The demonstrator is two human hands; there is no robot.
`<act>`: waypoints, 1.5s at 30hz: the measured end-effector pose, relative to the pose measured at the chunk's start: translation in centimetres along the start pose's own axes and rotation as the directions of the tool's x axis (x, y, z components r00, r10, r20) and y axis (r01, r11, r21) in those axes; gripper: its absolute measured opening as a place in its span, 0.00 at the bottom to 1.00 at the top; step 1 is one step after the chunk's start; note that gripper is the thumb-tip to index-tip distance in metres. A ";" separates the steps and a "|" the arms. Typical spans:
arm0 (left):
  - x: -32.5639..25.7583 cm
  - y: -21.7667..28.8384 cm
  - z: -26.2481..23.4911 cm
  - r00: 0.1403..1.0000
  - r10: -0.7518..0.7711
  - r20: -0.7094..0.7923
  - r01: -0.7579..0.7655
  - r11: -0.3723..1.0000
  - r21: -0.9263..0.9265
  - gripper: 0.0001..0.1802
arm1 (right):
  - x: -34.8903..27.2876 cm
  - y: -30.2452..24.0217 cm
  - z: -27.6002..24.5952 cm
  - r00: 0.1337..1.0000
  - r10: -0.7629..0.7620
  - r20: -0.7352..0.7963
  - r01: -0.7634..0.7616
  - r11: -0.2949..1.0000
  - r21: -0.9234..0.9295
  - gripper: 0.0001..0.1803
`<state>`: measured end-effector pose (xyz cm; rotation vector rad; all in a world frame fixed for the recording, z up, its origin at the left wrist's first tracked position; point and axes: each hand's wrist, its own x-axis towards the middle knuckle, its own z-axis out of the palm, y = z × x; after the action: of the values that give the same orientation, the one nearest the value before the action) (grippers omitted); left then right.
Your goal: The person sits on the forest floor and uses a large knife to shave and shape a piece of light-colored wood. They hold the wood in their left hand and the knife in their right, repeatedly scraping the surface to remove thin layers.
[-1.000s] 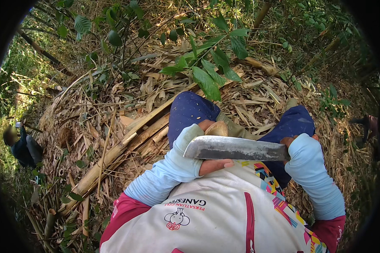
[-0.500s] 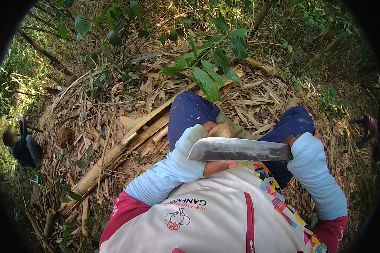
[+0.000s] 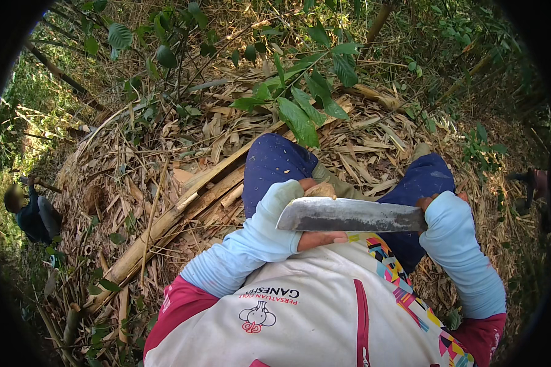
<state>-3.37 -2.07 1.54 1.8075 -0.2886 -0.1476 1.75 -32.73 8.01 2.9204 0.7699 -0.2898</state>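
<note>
Across my lap lies the broad steel blade of a machete (image 3: 355,215), its blunt end to the left and dark stains along its lower side. My right hand (image 3: 423,203) is closed at its right end, where the handle is hidden by the hand and light-blue sleeve. Behind the blade's left part shows a tan, rounded piece (image 3: 322,190), possibly wood; its lower part is hidden. My left hand (image 3: 322,240) is closed around this piece, with a digit stretched out below the blade. The blade's upper edge is close to the piece; I cannot tell whether they touch.
Split bamboo poles (image 3: 165,227) lie slantwise on dry leaves to my left. A leafy green branch (image 3: 303,113) hangs ahead of my knees. One person (image 3: 33,211) is at the far left; a partly visible figure (image 3: 537,186) is at the far right.
The machete and my right hand have shifted slightly to the right. My left hand stays nearly in place. The person at the far left has lowered an arm.
</note>
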 end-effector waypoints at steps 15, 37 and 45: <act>0.3 -1.3 -0.3 0.982 0.184 -0.048 -0.188 0.976 -0.110 0.40 | -0.8 -0.6 -0.4 0.994 -0.106 -0.005 0.106 0.994 0.036 0.25; 0.0 0.7 -1.0 0.993 -0.022 0.120 0.058 0.951 -0.303 0.45 | -0.9 0.3 -0.9 0.999 -0.033 0.032 0.035 0.999 -0.041 0.23; 0.1 -0.1 -1.0 0.988 -0.079 0.136 0.115 0.954 -0.278 0.43 | -1.1 1.0 -0.3 1.000 0.003 0.012 -0.003 0.999 -0.035 0.22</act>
<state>-3.05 -1.15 1.69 1.5284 -0.2519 -0.3543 1.41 -34.08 8.62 2.8843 0.7612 -0.2898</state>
